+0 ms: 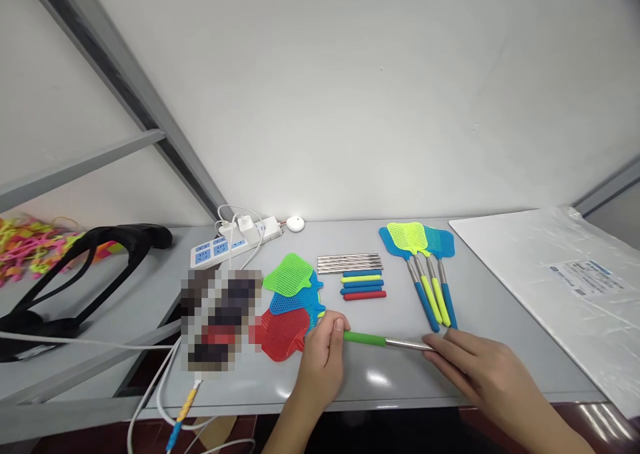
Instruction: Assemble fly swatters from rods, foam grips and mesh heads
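Note:
My left hand [324,351] grips the near end of a green foam handle [365,339] fitted on a metal rod [407,343]; my right hand [470,364] pinches the rod's other end. Both lie low over the grey table [400,387]. Just left of my left hand lies a pile of loose swatter heads: green [289,275], blue [295,301], red [280,334]. Beyond are bare metal rods [350,263] and loose foam grips [363,285] in yellow, blue and red. Three assembled fly swatters [425,267] lie to the right.
A power strip [220,246] with a plugged charger and white cables sits at the back left, next to a small white round device [295,224]. A black bag strap [90,261] and bright plastic pieces [25,244] lie far left. A plastic-wrapped white sheet [560,281] covers the right.

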Tool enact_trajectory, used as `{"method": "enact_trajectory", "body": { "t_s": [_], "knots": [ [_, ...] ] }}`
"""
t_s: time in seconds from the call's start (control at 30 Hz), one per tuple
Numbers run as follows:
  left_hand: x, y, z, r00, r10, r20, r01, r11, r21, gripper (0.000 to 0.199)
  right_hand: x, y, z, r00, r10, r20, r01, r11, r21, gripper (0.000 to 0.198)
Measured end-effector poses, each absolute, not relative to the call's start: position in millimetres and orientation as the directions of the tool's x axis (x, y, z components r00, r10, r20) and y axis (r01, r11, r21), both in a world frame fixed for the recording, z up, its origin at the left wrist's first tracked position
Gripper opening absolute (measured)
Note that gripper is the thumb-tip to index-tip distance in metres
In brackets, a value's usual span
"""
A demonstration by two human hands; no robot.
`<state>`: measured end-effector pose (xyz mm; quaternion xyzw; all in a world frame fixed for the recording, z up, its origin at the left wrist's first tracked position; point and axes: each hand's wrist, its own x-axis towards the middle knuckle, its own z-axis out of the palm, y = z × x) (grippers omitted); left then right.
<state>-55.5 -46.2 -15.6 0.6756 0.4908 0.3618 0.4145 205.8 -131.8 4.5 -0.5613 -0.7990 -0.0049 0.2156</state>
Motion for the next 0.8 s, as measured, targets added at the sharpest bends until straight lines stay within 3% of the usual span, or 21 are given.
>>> {"method": "enact_trajectory", "body": {
  "t_s": [0.2, 0.33, 0.43, 0.7, 0.8],
  "knots": [
    [-53, -47, -13, 0.229, 0.969, 0.095, 0.392, -0.181, 0.902, 0.034, 193, -134, 18, -0.367, 0.812, 0.453, 0.900, 0.434, -0.049, 0.023],
    [-53, -49, -14, 0.407, 0.905, 0.123, 0.388, -0.293, 0.874, 0.031, 168, -126, 20, -0.431, 0.795, 0.426, 0.882, 0.470, 0.016, 0.021],
    [-53, -49, -15, 0.398, 0.911, 0.110, 0.385, -0.275, 0.881, 0.032, 151, -113, 22, -0.444, 0.810, 0.384, 0.877, 0.481, 0.001, 0.015],
    [-74, -46, -5, 0.087, 0.985, 0.152, 0.279, -0.170, 0.945, 0.029, 157, -95, 25, -0.389, 0.893, 0.225, 0.896, 0.424, -0.134, 0.017],
    [-91, -43, 5, 0.161, 0.977, 0.142, 0.217, -0.175, 0.960, 0.026, 156, -97, 24, -0.418, 0.893, 0.164, 0.876, 0.445, -0.189, 0.018]
  ]
}}
